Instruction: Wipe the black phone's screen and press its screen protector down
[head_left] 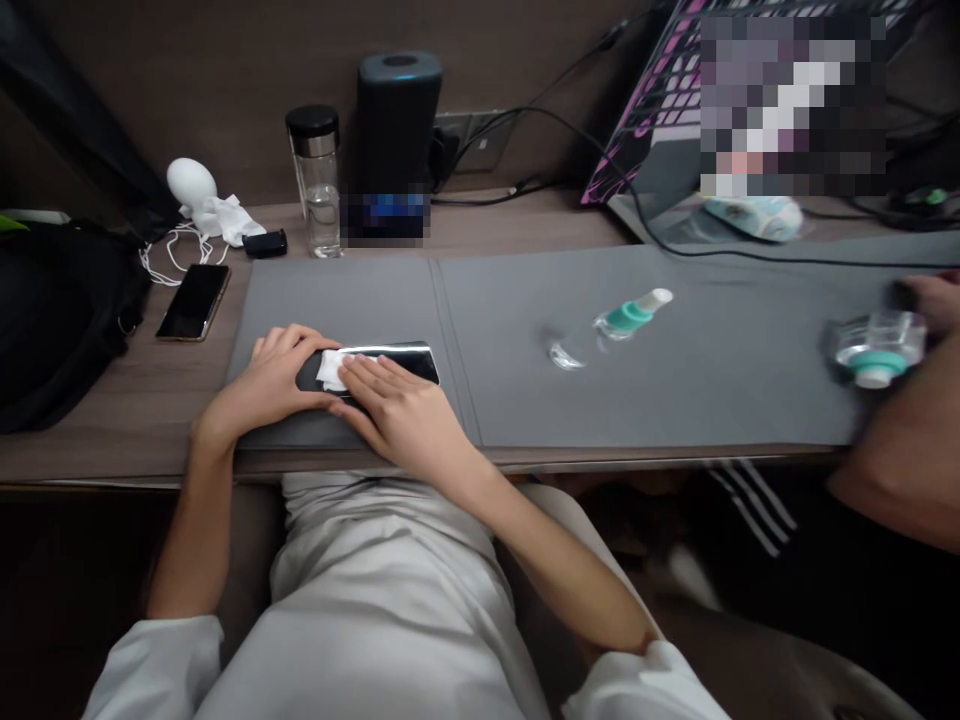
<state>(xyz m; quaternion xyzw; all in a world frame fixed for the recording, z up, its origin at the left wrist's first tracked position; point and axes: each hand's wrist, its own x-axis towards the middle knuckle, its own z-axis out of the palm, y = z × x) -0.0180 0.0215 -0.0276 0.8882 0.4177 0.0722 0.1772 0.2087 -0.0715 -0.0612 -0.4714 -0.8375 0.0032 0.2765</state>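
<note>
Left hand point(276, 378) clamped round the left end of a dark glossy device point(415, 359), probably a phone, right hand point(401, 408) laid flat on a white wipe point(330, 370) atop it, grey mat point(517, 340) beneath

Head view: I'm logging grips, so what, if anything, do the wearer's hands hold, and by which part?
The left hand holds a glossy dark object by its left end; the right hand lies on the white tissue on top.
</note>
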